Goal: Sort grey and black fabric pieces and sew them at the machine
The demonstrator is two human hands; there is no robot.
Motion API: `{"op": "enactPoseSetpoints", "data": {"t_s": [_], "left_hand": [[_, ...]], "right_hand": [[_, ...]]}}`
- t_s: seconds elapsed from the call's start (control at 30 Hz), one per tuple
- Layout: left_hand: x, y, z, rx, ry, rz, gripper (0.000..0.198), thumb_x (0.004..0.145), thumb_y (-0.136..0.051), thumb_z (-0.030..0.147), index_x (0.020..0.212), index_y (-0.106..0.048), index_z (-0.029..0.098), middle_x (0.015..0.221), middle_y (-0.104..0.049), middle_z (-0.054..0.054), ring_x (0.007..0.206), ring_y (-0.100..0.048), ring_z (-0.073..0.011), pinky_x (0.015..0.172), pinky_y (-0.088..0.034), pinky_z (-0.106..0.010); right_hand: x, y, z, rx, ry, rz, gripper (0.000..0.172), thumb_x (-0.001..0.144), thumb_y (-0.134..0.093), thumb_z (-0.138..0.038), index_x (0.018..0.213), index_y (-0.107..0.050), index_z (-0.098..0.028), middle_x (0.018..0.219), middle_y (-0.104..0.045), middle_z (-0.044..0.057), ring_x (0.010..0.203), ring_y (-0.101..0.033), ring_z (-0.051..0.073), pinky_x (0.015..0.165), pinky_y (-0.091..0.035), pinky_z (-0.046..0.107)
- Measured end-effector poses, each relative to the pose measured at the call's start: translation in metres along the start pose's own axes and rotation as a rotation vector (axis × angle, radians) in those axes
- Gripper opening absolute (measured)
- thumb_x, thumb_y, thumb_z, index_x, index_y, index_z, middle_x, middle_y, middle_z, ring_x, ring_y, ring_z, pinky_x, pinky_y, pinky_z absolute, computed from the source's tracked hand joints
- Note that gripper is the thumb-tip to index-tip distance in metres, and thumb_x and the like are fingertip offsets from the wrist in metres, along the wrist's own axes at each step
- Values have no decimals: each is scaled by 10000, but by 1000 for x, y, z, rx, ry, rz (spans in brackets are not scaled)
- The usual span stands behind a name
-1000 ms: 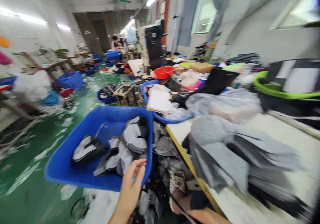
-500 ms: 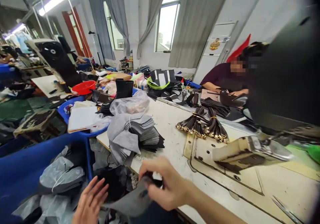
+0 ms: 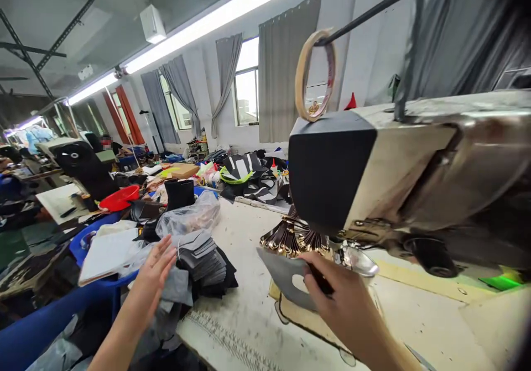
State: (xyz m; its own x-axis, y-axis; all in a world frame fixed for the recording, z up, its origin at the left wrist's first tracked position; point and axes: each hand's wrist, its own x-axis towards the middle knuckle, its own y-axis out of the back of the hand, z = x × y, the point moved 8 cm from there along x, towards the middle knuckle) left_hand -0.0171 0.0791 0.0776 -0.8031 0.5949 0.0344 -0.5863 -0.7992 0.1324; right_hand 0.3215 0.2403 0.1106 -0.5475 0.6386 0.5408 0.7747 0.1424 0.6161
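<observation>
My right hand pinches a grey cut piece by its near edge, over the worktop below the sewing machine. It looks light and floppy; an edge pinch suits it. My left hand hangs open, fingers spread, beside the stack of pieces.

The left hand and the right hand are bare, with long, slender fingers. The left forearm is slim and uncovered down to the lower edge of the view, and the right forearm is bare as well. The nails are too blurred to make out.
</observation>
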Motion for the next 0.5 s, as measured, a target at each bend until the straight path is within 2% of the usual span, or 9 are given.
{"op": "enactPoseSetpoints", "data": {"t_s": [0.07,0.13,0.2,0.27,0.3,0.33,0.4,0.43,0.5], "left_hand": [[19,0,9,168,-94,21,820,783,-563,504,1494,-350,156,1618,-326,-155,1507,-274,-276,1236,-218,-455],[31,-2,7,345,-154,31,857,731,-597,549,1462,-433,133,1601,-348,-181,1522,-210,-317,1242,-128,-494],[33,-6,-8,488,-175,38,916,651,-648,562,1425,-500,96,1599,-326,-233,1525,-125,-407,1208,0,-617],[28,-8,-32,647,-195,39,980,590,-702,512,1453,-482,103,1624,-253,-256,1508,-50,-496,1098,103,-766],[24,-8,-44,746,-230,23,1016,584,-718,451,1503,-420,136,1645,-215,-227,1508,-50,-494,1085,58,-793],[20,-8,-54,924,-301,28,1003,637,-676,429,1546,-343,164,1656,-192,-202,1500,-93,-498,1071,-65,-815],[12,0,-70,1153,-442,76,986,713,-625,406,1588,-216,210,1659,-194,-167,1480,-197,-479,1049,-292,-739],[10,4,-76,1221,-517,90,981,737,-606,402,1596,-167,220,1656,-195,-162,1472,-232,-469,1038,-358,-687],[9,10,-84,1239,-636,78,1027,734,-618,387,1600,-90,226,1655,-183,-160,1478,-242,-447,1069,-384,-616]], "right_hand": [[8,-14,3,-6,-5,-34,278,899,-451,-282,1059,-675,-246,981,-760,20,846,-719,227,717,-522,310],[18,-29,6,18,-21,-54,298,901,-429,-283,1052,-684,-254,943,-760,6,824,-717,222,710,-513,312],[30,-43,18,35,-82,-50,299,929,-394,-275,1020,-677,-248,853,-740,-1,750,-695,204,667,-496,296],[40,-56,36,29,-162,-29,304,939,-379,-246,1023,-671,-229,868,-729,26,783,-685,223,711,-499,322],[44,-63,45,20,-199,-27,313,934,-383,-220,1053,-672,-212,912,-730,55,845,-685,251,765,-503,359],[47,-72,54,9,-232,-30,331,920,-397,-187,1107,-670,-188,985,-726,94,940,-673,290,837,-497,412],[51,-92,63,6,-270,-53,417,885,-444,-111,1261,-622,-127,1199,-667,170,1181,-577,354,1010,-419,522],[54,-104,63,22,-271,-71,474,879,-468,-84,1341,-569,-109,1312,-606,186,1293,-493,360,1090,-347,554],[61,-135,50,100,-246,-136,534,921,-524,-100,1450,-464,-144,1477,-475,154,1418,-356,322,1183,-236,552]]}}
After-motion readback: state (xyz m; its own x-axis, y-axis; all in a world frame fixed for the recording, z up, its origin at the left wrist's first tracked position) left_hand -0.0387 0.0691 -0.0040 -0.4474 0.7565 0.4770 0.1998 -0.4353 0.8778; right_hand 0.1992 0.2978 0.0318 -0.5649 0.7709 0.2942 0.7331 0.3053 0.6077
